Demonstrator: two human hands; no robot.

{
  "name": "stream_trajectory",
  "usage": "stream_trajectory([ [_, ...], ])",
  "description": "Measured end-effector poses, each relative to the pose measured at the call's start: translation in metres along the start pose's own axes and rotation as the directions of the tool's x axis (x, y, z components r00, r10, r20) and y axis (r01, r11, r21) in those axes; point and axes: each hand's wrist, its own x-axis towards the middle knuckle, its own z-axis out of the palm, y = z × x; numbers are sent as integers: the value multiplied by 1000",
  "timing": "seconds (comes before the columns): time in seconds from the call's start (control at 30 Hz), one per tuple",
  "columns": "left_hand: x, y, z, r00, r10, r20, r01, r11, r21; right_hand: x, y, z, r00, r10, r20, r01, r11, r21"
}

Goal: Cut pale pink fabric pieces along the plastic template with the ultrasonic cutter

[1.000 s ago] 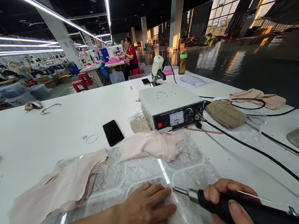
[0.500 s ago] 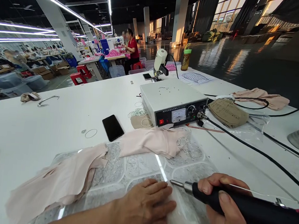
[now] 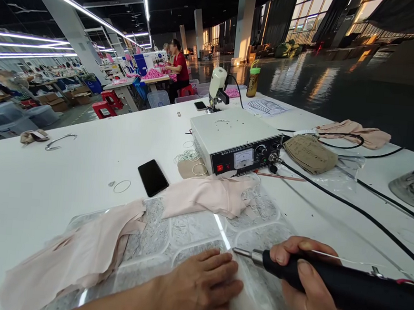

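Note:
My right hand (image 3: 311, 282) wraps around a black corded ultrasonic handpiece (image 3: 347, 286), whose narrow metal tip points left. The tip ends just beside the fingertips of my left hand (image 3: 202, 281). That hand lies flat, palm down, fingers slightly apart, on a sheer pale cloth (image 3: 248, 308) that is hard to make out. Beneath is a clear, grey-patterned plastic sheet (image 3: 190, 232). Two piles of pale pink fabric pieces rest on the sheet: one pile (image 3: 73, 254) at the left, another pile (image 3: 205, 195) farther back. Whether the tip touches the cloth I cannot tell.
Behind the sheet stands a control box (image 3: 238, 143) with a dial, its black cable (image 3: 346, 204) crossing the table's right side. A phone (image 3: 152, 177), rubber rings (image 3: 188, 157), brown fabric pieces (image 3: 311, 153) and a bottle (image 3: 253, 81) lie or stand around. A person (image 3: 179, 69) sews farther off.
The view has shifted slightly, so the table things sit a little farther left. Both hands and the handpiece keep nearly the same place over the sheet.

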Motion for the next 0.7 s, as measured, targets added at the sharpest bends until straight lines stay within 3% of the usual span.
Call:
stream_trajectory([
  [0.37,2,-1,-4,998,1,57,1,1000,-30,-2,-10,-5,998,49,-28,-46,995,91],
  [0.57,3,0,-4,999,2,36,-1,1000,-25,-2,-17,-8,996,32,88,-37,998,50],
  [0.7,3,0,-2,1000,3,20,-2,1000,-22,-4,-12,-14,994,34,107,-39,998,50],
])
